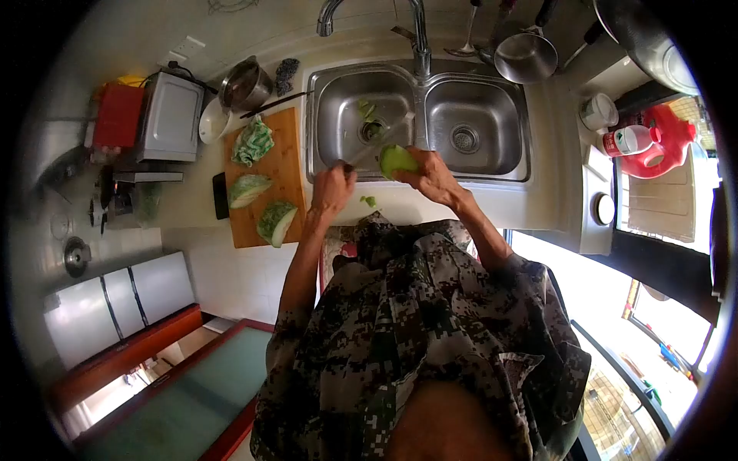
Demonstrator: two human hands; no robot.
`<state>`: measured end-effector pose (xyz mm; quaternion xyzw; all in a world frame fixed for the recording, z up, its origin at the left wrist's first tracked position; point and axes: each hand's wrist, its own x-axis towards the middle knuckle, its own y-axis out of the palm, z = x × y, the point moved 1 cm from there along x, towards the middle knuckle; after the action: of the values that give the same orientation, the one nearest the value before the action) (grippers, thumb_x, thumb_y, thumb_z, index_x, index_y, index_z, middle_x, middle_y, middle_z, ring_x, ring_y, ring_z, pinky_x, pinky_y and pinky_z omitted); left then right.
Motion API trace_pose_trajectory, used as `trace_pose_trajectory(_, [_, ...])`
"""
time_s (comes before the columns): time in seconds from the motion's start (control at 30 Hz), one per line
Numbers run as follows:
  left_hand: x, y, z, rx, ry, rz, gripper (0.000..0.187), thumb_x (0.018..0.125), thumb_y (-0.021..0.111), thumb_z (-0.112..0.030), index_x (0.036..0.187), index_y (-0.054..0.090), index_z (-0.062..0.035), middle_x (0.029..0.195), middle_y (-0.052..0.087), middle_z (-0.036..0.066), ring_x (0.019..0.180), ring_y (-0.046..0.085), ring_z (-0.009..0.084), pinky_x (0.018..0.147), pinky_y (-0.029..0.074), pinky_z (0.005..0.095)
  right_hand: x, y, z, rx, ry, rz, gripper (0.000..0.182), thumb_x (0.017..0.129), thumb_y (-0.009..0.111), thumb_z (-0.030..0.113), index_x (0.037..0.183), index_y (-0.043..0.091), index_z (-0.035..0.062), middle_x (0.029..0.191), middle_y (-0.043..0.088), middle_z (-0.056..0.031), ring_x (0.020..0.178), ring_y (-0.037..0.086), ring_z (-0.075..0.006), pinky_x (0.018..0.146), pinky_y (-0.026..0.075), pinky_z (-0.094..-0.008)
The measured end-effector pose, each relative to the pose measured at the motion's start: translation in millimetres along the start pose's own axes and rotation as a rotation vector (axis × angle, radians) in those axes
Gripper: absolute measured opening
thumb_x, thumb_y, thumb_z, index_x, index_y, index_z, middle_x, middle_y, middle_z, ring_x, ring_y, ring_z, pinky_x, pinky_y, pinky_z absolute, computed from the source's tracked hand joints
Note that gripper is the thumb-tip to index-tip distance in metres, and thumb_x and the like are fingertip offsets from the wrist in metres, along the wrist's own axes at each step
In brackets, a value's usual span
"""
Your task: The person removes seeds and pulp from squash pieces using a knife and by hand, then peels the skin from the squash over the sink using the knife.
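Gripping the green vegetable [397,160] with curled right-hand fingers [425,170], it's just right of the knife [349,167], closed in the left hand [331,189], blade angled forward-right.

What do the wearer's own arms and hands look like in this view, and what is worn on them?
The left hand and right hand are ungloved, and no watch or bracelet shows at either wrist. Both forearms are bare; the loose, creased sleeves end around the elbows. They match the top, in blocky, pixel-style camouflage of black, grey-brown and dark green.
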<state>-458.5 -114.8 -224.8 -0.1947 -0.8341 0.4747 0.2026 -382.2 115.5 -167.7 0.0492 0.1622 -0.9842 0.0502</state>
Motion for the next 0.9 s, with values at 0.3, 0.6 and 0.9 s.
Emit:
trace_pose_trajectory(0.3, [2.3,-6.2,-45.1,-0.062,0.113,0.097,0.023,0.077,0.065,-0.011,0.091,0.056,0.0052,0.071,0.063,0.023,0.061,0.063,0.038,0.059,0.051,0.043,5.7,10.4,-25.4,0.087,-0.096,-0.011,0.035,0.073,0.072,0.013,0.104,0.063,0.0017,0.106,0.06,-0.0185,0.1,0.054,-0.0316,0.088,0.043,-0.0434])
trace_pose_trajectory(0.6, [4.5,18.2,4.9,0.076,-0.104,0.159,0.022,0.081,0.064,-0.017,0.076,0.056,0.0038,0.064,0.06,0.022,0.06,0.061,0.0379,0.057,0.05,0.0445,-8.3,13.0,-1.3,0.282,-0.039,0.084,0.041,0.078,0.069,0.015,0.114,0.059,-0.0008,0.089,0.066,-0.0137,0.076,0.061,-0.0216,0.071,0.049,-0.0341])
trace_pose_trajectory(0.9, [-14.1,-10.7,-45.6,0.041,0.046,-0.136,0.019,0.079,0.065,-0.015,0.082,0.055,0.0011,0.069,0.062,0.02,0.061,0.063,0.035,0.055,0.051,0.0414,0.4,25.7,-24.0,0.249,-0.122,-0.036,0.037,0.081,0.07,0.015,0.112,0.059,-0.0018,0.083,0.067,-0.0104,0.071,0.063,-0.0144,0.066,0.051,-0.0301])
